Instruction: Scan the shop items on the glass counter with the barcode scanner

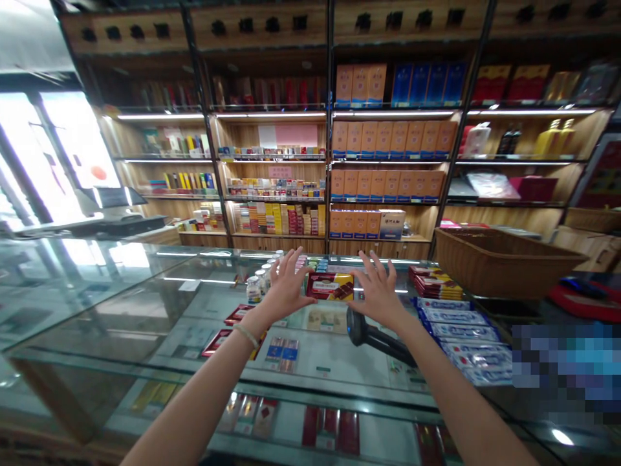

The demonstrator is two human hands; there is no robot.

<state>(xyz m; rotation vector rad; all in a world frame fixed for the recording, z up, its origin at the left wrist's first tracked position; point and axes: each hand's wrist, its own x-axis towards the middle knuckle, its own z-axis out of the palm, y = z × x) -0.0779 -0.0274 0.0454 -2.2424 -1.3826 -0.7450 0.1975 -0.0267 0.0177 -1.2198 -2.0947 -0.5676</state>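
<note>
A flat red and yellow packet (330, 286) is held up above the glass counter (145, 304) between both hands. My left hand (286, 287) presses its left end with the thumb, fingers spread upward. My right hand (378, 290) holds the right end the same way. A thin bracelet sits on my left wrist. Below my right wrist a black handheld scanner (376, 338) lies on the glass.
Small white jars (259, 279) stand on the counter left of the packet. Stacks of red packets (434, 285) and blue-white boxes (466, 340) lie to the right, beside a brown wicker basket (499, 259). Shelves of boxed goods (388, 184) fill the back wall.
</note>
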